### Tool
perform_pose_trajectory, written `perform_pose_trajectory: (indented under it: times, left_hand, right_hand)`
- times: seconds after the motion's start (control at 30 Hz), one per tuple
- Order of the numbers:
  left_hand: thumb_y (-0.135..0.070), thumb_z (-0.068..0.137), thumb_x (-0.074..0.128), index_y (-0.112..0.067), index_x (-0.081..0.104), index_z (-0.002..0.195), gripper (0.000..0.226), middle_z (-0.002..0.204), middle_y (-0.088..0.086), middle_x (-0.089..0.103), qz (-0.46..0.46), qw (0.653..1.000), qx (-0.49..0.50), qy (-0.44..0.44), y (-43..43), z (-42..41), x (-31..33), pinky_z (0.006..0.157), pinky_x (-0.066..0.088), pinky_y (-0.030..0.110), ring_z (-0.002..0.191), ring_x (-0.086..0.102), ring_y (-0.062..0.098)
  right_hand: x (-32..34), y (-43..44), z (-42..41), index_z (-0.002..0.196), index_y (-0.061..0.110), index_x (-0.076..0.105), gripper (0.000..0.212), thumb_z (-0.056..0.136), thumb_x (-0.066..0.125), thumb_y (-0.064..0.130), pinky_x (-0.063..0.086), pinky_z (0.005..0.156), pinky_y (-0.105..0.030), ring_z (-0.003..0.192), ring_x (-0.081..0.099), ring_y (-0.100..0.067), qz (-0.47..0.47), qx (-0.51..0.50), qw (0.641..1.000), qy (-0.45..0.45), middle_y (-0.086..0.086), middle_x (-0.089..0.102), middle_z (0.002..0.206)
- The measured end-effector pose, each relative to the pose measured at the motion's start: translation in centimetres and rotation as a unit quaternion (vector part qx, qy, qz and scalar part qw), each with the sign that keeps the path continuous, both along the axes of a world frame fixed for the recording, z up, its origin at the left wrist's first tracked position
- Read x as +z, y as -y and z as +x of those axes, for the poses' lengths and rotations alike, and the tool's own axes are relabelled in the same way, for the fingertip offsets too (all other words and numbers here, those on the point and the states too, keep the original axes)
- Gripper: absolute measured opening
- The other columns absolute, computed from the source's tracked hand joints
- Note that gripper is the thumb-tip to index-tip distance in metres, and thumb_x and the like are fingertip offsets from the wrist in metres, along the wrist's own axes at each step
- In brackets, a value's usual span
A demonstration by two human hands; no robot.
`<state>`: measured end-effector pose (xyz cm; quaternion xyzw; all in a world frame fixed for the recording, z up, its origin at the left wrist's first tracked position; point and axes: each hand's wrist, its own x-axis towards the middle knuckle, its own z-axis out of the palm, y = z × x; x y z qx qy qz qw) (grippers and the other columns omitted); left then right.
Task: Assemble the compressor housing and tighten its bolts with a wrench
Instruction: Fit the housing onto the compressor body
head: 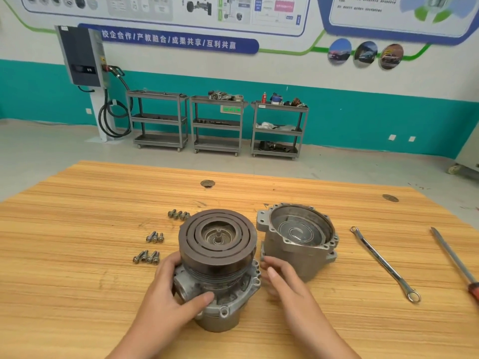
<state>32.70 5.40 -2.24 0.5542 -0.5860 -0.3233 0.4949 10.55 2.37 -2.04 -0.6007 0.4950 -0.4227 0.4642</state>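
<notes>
Head view: pulley-end compressor body (220, 255) stands upright on the wooden table (77, 229), near its front edge. Left hand (166, 294) grips its ported side, thumb on the flange. Right hand (282, 281) lies curled against the opposite flange, grip unclear. Open scroll housing (298, 239) stands just right, bolts (146, 257) left, wrench (383, 263) and screwdriver (453, 260) farther right.

The screwdriver (451, 257) is cut by the right edge; only a piece of its red handle shows. The left hand (166, 294), gripping the front housing (225, 316), hides its left side. If the right hand (282, 279) grips or only touches it, I cannot tell. Items on the carts (280, 108) are too small to tell.
</notes>
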Motion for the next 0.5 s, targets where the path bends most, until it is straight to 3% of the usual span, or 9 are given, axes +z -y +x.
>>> perform_pose_trajectory:
  times: [0.07, 0.13, 0.17, 0.23, 0.3, 0.5]
  left_hand:
    - [-0.059, 0.041, 0.078, -0.041, 0.05, 0.116, 0.082, 0.118, -0.011, 0.061, -0.004, 1.0, -0.022, -0.018, 0.3, 0.8, 0.2, 0.084, 0.045, 0.016, 0.108, 0.058, 0.002]
    - [-0.057, 0.037, 0.085, -0.035, 0.055, 0.116, 0.087, 0.115, -0.014, 0.066, 0.01, 0.996, -0.072, -0.046, 0.8, 1.8, 0.6, 0.081, 0.047, 0.011, 0.105, 0.061, 0.001]
    - [-0.059, 0.035, 0.087, -0.03, 0.056, 0.117, 0.093, 0.115, -0.013, 0.067, 0.025, 0.993, -0.104, -0.055, 1.1, 2.4, 0.8, 0.084, 0.048, 0.015, 0.106, 0.062, 0.004]
    - [-0.059, 0.032, 0.09, -0.022, 0.057, 0.12, 0.101, 0.117, -0.008, 0.068, 0.058, 0.984, -0.156, -0.063, 1.6, 3.7, 1.1, 0.089, 0.049, 0.025, 0.108, 0.064, 0.012]
    - [-0.06, 0.033, 0.09, -0.019, 0.058, 0.119, 0.1, 0.119, -0.009, 0.067, 0.058, 0.982, -0.169, -0.061, 1.9, 4.6, 1.1, 0.086, 0.049, 0.022, 0.109, 0.063, 0.011]
    - [-0.074, 0.042, 0.078, -0.055, 0.067, 0.093, 0.055, 0.116, -0.031, 0.058, -0.053, 0.996, -0.078, -0.008, 1.2, 4.6, 0.7, 0.088, 0.041, 0.006, 0.106, 0.054, -0.013]
  right_hand:
    - [0.0, 0.9, 0.4, 0.115, 0.027, 0.057, 0.022, 0.098, 0.042, 0.027, 0.046, 0.068, -0.021, 0.086, 0.065, -0.004, 0.094, -0.014, 0.992, 0.078, 0.01, 0.068, 0.097]
    - [0.3, 1.6, 0.7, 0.114, 0.018, 0.058, 0.025, 0.099, 0.041, 0.027, 0.037, 0.052, -0.022, 0.06, 0.055, -0.01, 0.138, -0.026, 0.98, 0.144, 0.002, 0.063, 0.071]
    - [0.4, 1.8, 0.7, 0.113, 0.015, 0.059, 0.026, 0.098, 0.041, 0.029, 0.033, 0.049, -0.021, 0.053, 0.048, -0.009, 0.153, -0.023, 0.975, 0.158, 0.001, 0.058, 0.063]
    - [0.6, 1.9, 0.8, 0.11, 0.014, 0.061, 0.029, 0.098, 0.042, 0.032, 0.031, 0.047, -0.02, 0.048, 0.041, -0.007, 0.169, 0.005, 0.973, 0.157, 0.003, 0.052, 0.056]
    - [0.8, 1.9, 0.9, 0.107, 0.017, 0.066, 0.028, 0.098, 0.043, 0.031, 0.034, 0.048, -0.019, 0.049, 0.043, -0.006, 0.169, 0.032, 0.974, 0.149, 0.006, 0.051, 0.054]
    - [1.2, 1.7, 0.8, 0.094, 0.013, 0.059, 0.024, 0.098, 0.043, 0.03, 0.037, 0.047, -0.015, 0.047, 0.047, -0.004, 0.107, 0.049, 0.991, 0.06, 0.008, 0.054, 0.052]
